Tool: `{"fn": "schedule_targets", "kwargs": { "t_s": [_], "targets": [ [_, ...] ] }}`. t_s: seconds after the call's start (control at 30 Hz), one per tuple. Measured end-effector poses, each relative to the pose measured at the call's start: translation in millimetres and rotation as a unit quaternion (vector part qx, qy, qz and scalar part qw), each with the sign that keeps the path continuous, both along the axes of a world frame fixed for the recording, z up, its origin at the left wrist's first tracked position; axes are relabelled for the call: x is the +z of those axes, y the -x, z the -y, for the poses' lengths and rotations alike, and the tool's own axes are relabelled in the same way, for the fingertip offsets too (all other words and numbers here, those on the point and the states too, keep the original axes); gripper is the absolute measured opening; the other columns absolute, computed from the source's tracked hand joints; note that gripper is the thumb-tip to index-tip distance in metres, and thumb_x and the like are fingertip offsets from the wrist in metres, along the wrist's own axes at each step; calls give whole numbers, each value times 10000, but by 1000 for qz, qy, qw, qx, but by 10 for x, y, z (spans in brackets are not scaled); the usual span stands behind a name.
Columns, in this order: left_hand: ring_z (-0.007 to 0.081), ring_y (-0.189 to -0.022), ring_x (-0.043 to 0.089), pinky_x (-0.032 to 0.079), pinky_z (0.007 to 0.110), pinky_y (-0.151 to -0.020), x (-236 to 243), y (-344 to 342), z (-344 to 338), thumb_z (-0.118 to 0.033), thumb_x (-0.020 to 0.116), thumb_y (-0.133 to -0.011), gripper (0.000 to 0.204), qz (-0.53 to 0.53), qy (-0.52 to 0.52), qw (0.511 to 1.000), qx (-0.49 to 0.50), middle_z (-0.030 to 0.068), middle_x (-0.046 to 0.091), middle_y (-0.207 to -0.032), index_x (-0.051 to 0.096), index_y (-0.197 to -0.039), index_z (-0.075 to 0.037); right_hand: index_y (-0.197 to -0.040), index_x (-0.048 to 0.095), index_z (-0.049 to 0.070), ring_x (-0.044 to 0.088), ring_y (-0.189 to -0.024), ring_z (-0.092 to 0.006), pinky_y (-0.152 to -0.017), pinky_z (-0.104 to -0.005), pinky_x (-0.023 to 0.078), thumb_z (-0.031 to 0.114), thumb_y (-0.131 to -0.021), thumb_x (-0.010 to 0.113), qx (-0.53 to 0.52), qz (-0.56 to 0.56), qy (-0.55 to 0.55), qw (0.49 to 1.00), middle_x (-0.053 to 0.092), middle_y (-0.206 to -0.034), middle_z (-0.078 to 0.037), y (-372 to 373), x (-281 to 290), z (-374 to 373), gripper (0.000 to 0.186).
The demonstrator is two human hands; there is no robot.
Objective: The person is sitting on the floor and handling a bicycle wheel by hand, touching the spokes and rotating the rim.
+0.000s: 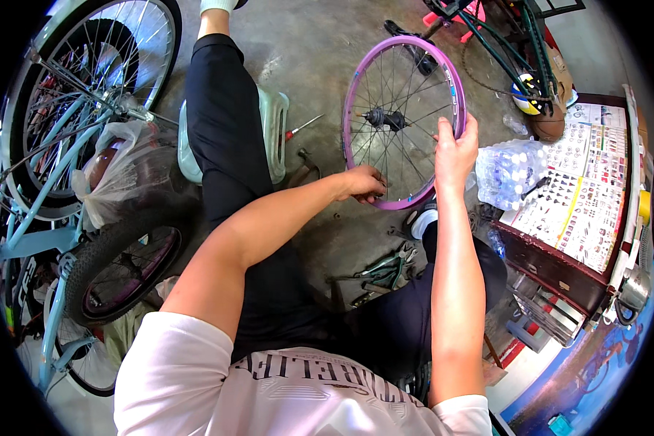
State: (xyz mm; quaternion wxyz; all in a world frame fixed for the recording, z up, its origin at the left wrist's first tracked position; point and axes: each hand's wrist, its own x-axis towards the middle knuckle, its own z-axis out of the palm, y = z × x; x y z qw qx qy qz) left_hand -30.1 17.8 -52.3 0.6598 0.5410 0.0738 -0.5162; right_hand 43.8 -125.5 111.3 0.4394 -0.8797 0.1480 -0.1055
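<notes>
A bicycle wheel (pixel 356 75) with a purple rim, dark spokes and a black hub (pixel 391 120) is held up in front of me, with no tyre on it. My right hand (pixel 455 149) is closed round the right side of the rim, thumb on the inner side. At the lower left of the rim is my left hand (pixel 363 184), its fingers curled together among the spoke ends. Whatever those fingertips pinch is too small to make out.
Left, a light-blue bicycle (pixel 47 156) and a knobbly tyre (pixel 98 269) crowd in. A pale green plastic stool (pixel 275 138) stands under my leg. A screwdriver (pixel 304 127) and several pliers (pixel 391 267) lie on the floor. Wrapped bottles (pixel 512 173) sit right, beside a chart-covered table (pixel 585 196).
</notes>
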Motion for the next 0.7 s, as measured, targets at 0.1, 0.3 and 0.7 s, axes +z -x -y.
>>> {"fn": "schedule_targets", "kwargs": {
  "t_s": [0.1, 0.3, 0.7],
  "targets": [
    [233, -740, 726, 568, 379, -643, 97, 8, 55, -326, 847, -839, 496, 149, -102, 981, -65, 133, 729, -934, 664, -1158, 6, -1239, 623, -27, 695, -837, -248, -827, -381, 532, 229, -909, 723, -6, 32, 5, 999, 732, -936, -157, 22, 23, -52, 430],
    [347, -949, 738, 566, 440, -841, 41, 24, 95, -452, 842, -810, 562, 342, -232, 901, -132, 204, 745, -1058, 678, -1093, 5, -1233, 627, -29, 716, -857, -286, -836, -401, 536, 233, -901, 708, -59, 22, 1, 998, 737, -947, -178, 7, 21, -11, 430],
    [424, -905, 706, 562, 528, -826, -157, 140, 37, -159, 621, -852, 289, 464, -244, 839, -149, 221, 733, -995, 717, -1112, -76, -1220, 622, -2, 687, -809, -311, -796, -424, 524, 211, -910, 701, -18, 22, 57, 998, 700, -897, -175, 85, 127, -61, 385]
  ]
}}
